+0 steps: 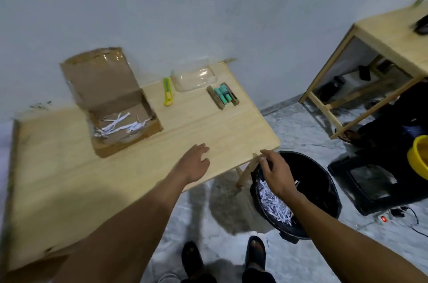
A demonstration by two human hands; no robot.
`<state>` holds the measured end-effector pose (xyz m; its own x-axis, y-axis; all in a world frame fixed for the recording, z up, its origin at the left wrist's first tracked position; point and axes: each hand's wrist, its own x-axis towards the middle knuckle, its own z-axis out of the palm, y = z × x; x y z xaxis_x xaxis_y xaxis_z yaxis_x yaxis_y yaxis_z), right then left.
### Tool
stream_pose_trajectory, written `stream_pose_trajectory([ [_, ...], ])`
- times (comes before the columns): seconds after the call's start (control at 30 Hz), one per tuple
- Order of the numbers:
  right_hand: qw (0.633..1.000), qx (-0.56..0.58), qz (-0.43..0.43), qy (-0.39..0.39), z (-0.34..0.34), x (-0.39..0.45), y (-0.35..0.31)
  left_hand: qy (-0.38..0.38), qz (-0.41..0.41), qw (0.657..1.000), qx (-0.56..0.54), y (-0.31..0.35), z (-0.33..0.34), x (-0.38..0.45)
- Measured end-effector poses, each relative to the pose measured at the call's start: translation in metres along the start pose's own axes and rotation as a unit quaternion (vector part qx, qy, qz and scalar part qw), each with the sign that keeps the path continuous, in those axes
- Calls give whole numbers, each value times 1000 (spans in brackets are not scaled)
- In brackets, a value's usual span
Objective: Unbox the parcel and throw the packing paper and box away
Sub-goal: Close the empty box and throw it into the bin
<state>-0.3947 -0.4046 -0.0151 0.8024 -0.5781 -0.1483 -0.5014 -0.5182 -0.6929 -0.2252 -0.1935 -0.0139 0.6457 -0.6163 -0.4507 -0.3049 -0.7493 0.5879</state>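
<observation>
An open cardboard box (108, 97) sits on the wooden table (69, 178) with its lid up against the wall. A few white shredded paper strips (120, 124) lie inside it. On the floor at the table's right corner stands a black bin (324, 187) holding a heap of shredded paper (274, 204). My left hand (195, 162) hovers over the table near its front edge, fingers apart and holding nothing. My right hand (275, 171) hangs over the bin's rim, fingers loosely spread, nothing in it.
A yellow-green box cutter (167, 91), a clear plastic tray (194, 80) and a small wooden holder with teal items (222, 96) lie at the table's far side. A second wooden table (382, 51), a yellow bowl (418, 157), a black stool and a power strip stand right.
</observation>
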Motion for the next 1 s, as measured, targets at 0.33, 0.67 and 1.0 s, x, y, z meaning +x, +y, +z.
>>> stream_pose_trajectory([
  [0.33,996,3,-89,-27,37,19,-99,91,-67,990,-87,-59,-52,-57],
  [0.67,972,39,-168,-162,114,94,-199,457,-173,871,-45,-129,-94,-86],
  [1.0,946,192,-133,-225,190,213,-355,346,-218,883,-231,-145,-167,-53],
])
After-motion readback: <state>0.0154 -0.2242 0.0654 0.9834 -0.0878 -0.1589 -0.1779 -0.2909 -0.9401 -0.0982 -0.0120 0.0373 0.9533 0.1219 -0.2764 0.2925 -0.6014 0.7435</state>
